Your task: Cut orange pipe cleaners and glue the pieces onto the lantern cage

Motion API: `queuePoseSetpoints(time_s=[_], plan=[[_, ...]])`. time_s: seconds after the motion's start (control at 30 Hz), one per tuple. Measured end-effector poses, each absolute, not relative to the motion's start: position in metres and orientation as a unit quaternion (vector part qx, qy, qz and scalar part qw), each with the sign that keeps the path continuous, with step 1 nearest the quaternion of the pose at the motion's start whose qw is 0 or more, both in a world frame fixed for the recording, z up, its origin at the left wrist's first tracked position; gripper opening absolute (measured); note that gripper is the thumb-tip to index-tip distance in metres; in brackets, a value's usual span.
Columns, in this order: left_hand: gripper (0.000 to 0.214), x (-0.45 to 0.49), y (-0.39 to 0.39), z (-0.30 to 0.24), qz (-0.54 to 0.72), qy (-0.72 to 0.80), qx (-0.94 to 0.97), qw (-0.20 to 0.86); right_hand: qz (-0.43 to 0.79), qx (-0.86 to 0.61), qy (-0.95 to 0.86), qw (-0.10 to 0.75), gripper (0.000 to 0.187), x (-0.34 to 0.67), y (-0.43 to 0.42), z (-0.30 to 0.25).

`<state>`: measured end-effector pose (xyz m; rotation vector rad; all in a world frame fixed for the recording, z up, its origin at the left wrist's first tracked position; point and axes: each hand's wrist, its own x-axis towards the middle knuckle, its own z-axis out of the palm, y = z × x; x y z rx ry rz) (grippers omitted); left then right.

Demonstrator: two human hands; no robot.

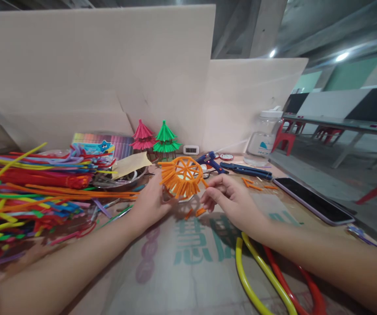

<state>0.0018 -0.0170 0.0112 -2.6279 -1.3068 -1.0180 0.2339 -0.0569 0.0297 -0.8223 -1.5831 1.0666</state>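
Note:
My left hand (154, 197) is closed on the lower left side of an orange pipe-cleaner roof (186, 168), a spoked ring with short strips fringing its edge. At the right side of this roof, my right hand (226, 194) pinches a short orange pipe-cleaner piece (205, 183). Whether that piece touches the ring I cannot tell. Below the hands, a few cut orange pieces (200, 212) lie on the printed cardboard (162, 271). Behind stand a pink pipe-cleaner tower (141, 136) and a green one (165, 139).
Pipe cleaners (54, 179) are heaped on the left, near a metal bowl (123, 180). A glue gun (211, 162), blue-handled tool (246, 170), clear bottle (263, 138) and phone (311, 200) sit at the back and right. Yellow-and-red handles (263, 273) lie under my right forearm.

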Motion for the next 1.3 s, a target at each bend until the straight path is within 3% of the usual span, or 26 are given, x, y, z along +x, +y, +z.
queuePoseSetpoints(time_s=[1.3], plan=[[0.043,0.002,-0.016,0.01,-0.33,-0.382,-0.863,0.029,0.494,-0.386,-0.645,0.437,0.032,0.229,-0.052,0.017]])
